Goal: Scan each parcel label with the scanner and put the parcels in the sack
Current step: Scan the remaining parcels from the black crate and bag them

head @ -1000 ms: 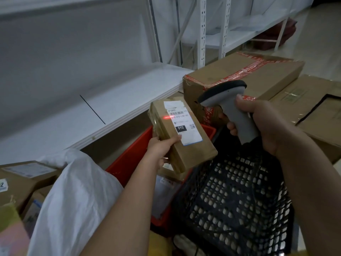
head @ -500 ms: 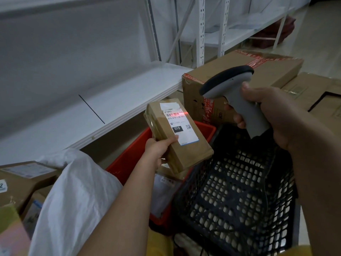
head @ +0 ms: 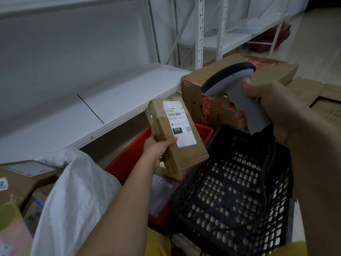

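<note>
My left hand (head: 158,150) grips a small brown cardboard parcel (head: 186,157) by its lower left edge, label side up. Its white label (head: 180,124) shows a barcode, "010" and a QR code. My right hand (head: 273,111) holds the grey handheld scanner (head: 238,89) by its handle, up and to the right of the parcel, its dark head pointing left. No red beam shows on the label. The white sack (head: 73,196) lies at lower left, beside my left forearm.
A red crate (head: 129,159) with more parcels sits under the held parcel. A black perforated basket (head: 234,191) stands to its right. Large taped cartons (head: 208,80) are behind, white shelving (head: 114,100) to the left, boxes (head: 20,182) at far left.
The red scan line that crossed the label's barcode has gone. The scanner has lifted up and to the right, away from the parcel. The parcel has barely moved.
</note>
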The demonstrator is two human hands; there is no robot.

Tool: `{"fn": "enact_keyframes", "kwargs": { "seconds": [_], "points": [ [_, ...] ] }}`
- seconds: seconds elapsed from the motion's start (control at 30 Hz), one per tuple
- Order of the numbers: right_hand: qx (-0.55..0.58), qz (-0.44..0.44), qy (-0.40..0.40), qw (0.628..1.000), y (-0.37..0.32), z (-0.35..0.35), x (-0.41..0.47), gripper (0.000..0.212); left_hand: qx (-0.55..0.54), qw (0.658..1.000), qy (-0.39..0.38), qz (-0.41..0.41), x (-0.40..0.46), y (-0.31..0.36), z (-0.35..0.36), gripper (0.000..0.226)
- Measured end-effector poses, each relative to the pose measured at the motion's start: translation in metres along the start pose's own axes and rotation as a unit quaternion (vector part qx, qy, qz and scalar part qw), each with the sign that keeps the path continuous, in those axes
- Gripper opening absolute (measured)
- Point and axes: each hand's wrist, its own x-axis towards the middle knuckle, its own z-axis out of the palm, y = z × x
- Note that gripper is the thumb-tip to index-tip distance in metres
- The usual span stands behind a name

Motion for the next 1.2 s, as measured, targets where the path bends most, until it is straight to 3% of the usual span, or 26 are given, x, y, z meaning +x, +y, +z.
{"fn": "enact_keyframes", "kwargs": {
  "seconds": [0.33,0.47,0.6,0.63,0.7,0.87,1.03,1.1,1.2],
  "points": [
    [0.079,0.031,0.007,0.996,-0.002,0.021,-0.034,0.027,-0.073,0.994,0.011,0.077,-0.051,0.017,-0.030,0.068],
    [0.126,0.081,-0.034,0.988,0.012,0.040,-0.050,0.017,-0.052,0.985,0.058,0.154,-0.098,0.061,-0.093,0.066],
    [0.203,0.177,-0.091,0.959,0.028,0.071,-0.062,0.032,-0.003,0.974,0.119,0.192,-0.153,0.105,-0.175,0.066],
    [0.215,0.188,-0.097,0.953,0.028,0.082,-0.067,0.025,0.012,0.973,0.127,0.191,-0.166,0.110,-0.196,0.067],
    [0.225,0.200,-0.116,0.946,0.024,0.106,-0.076,0.013,0.036,0.970,0.154,0.183,-0.190,0.115,-0.232,0.072],
    [0.175,0.191,-0.153,0.954,0.009,0.168,-0.093,0.012,0.073,0.961,0.226,0.142,-0.250,0.113,-0.306,0.069],
    [0.046,0.128,-0.128,0.982,0.008,0.217,-0.101,0.022,0.232,0.958,0.167,0.011,-0.270,0.078,-0.339,0.050],
    [-0.001,0.095,-0.115,0.989,0.012,0.233,-0.096,0.031,0.281,0.950,0.126,-0.049,-0.263,0.060,-0.335,0.052],
    [-0.060,0.074,-0.115,0.989,0.022,0.246,-0.088,0.030,0.296,0.946,0.112,-0.065,-0.244,0.048,-0.324,0.057]
  ]
}}
